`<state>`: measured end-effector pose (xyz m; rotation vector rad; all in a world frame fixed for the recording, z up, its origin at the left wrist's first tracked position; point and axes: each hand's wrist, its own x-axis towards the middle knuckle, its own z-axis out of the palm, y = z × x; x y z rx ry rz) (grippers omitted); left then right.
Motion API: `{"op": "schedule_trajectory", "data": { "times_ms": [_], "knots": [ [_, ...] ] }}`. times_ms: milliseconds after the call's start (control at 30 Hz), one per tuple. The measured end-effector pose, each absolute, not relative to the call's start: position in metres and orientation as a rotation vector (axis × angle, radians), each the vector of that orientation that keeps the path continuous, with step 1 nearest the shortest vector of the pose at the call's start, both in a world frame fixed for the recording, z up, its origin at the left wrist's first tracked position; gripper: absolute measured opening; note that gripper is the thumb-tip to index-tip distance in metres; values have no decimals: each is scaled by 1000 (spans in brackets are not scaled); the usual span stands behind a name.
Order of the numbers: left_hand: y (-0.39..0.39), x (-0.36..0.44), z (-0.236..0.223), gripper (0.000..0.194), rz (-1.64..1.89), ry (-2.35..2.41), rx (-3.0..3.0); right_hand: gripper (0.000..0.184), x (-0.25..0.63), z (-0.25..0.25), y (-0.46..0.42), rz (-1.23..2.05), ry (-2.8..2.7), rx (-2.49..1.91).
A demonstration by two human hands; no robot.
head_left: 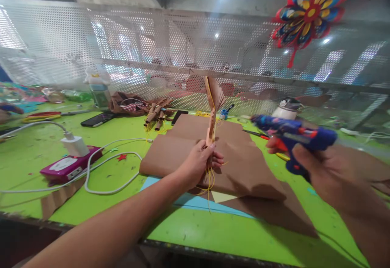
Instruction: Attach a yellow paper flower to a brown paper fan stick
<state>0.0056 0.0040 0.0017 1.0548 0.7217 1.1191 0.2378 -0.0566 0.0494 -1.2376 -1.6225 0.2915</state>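
In the middle of the head view, my left hand [207, 158] is closed round the lower end of a pleated brown paper fan [215, 93], held upright. Yellow string [210, 182] dangles below that fist. Off to the right, my right hand [317, 166] grips a dark blue glue gun [300, 134] by its handle, nozzle pointing left; it is smeared by motion. The glue gun and the fan are apart. Beneath both lies a stack of folded brown paper [173, 154], with light blue sheets [210, 206] under it.
A purple power strip [73, 165] with a white charger [74, 144] and looping cable sits left. Behind are a phone [97, 119], rolled brown paper bundles [155, 115], a blue jar [224, 114] and a white-topped bottle [99, 89]. A colourful pinwheel [311, 14] hangs upper right.
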Motion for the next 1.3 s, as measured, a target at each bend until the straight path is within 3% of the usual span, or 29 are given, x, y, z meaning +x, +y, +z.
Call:
{"op": "schedule_trajectory", "data": {
  "times_ms": [233,533,1300],
  "knots": [
    [2,6,2,11,1130,724,1084,30,185,30,-61,240,-2032,-1221],
    [1,11,-1,7,1142,797,1074,32,188,7,-52,-75,-2008,-1289],
    [0,14,-4,8,1132,845,1086,27,191,-2,-51,-111,-1982,-1348]
  ]
}}
